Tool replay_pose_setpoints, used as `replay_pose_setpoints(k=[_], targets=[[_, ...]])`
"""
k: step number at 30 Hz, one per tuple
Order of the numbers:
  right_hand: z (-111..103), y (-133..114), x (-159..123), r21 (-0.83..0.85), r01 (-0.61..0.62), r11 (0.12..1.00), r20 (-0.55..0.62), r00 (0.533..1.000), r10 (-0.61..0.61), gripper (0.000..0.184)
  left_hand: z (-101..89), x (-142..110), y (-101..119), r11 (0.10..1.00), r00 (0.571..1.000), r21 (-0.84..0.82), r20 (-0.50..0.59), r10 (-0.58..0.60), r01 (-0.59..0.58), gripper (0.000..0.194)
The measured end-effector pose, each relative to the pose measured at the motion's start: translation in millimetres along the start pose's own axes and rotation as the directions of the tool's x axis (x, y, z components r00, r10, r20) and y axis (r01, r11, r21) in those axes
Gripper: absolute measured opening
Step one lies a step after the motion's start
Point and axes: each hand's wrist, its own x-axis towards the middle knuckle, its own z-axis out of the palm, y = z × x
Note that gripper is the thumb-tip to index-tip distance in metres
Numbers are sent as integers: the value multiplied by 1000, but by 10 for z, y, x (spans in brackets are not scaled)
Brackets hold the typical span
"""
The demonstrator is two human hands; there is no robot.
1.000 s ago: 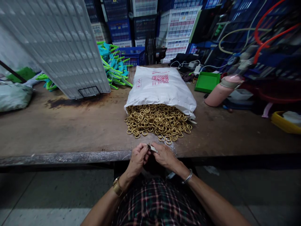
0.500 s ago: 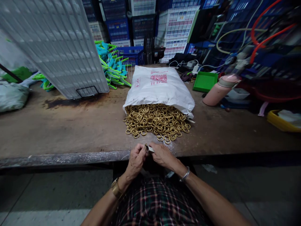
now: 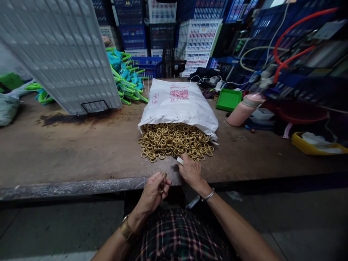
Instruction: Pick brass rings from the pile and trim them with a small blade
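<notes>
A heap of brass rings [image 3: 175, 141] spills from the mouth of a white sack [image 3: 178, 105] lying on the brown worktable [image 3: 67, 152]. My left hand [image 3: 154, 188] is curled at the table's front edge, pinching a brass ring [image 3: 161, 188]. My right hand [image 3: 190, 170] reaches forward onto the table and touches the near edge of the heap. Its fingers are pressed on a small white piece [image 3: 179, 160]. A gold watch is on my left wrist, a silver bangle on my right.
A large grey slatted panel [image 3: 62, 54] leans on the table at the left. Green and blue plastic hangers [image 3: 127, 78] lie behind it. A green tray [image 3: 228, 99], a pink bottle [image 3: 243, 110] and a yellow tray [image 3: 312, 145] sit at the right. Stacked crates fill the back.
My hands, held together at the table edge, have separated. The right hand moved forward to the ring heap with the white piece; the left stayed near the edge with a ring.
</notes>
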Motion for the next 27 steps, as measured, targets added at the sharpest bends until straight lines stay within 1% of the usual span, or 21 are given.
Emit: replay_pose_setpoints(k=[4,6,9,12,14,16,18,20,24,27], targets=[[4,21,68,-43,-37,998,2,999,37,22,-58,19,-37,1000,1000,2,9,7,-7,27],[10,10,85,-44,-42,998,-2,999,41,22,-82,23,-39,1000,1000,-23,-6,4,-4,27],[10,-3,101,-23,-38,999,3,999,38,22,-118,38,-27,995,999,-88,-21,-42,40,29],[6,-3,110,3,-44,999,8,999,44,23,-156,51,-17,983,994,-148,9,-106,106,32],[6,-5,110,13,-53,999,8,999,53,24,-176,56,-19,976,992,-182,39,-118,123,27],[7,-8,109,16,-49,999,6,999,49,24,-187,60,-24,969,993,-219,59,-105,115,21],[5,-9,110,22,-38,999,1,999,38,23,-192,65,-29,961,993,-253,55,-103,114,18],[0,-5,113,38,-30,999,-3,1000,30,21,-195,71,-30,956,994,-273,24,-109,112,18],[-3,17,108,109,16,994,-33,999,-13,17,-193,95,-21,965,994,-244,-25,-102,93,22],[15,28,80,181,78,980,-68,995,-66,16,-171,128,-14,989,996,-143,-62,-57,48,26]])
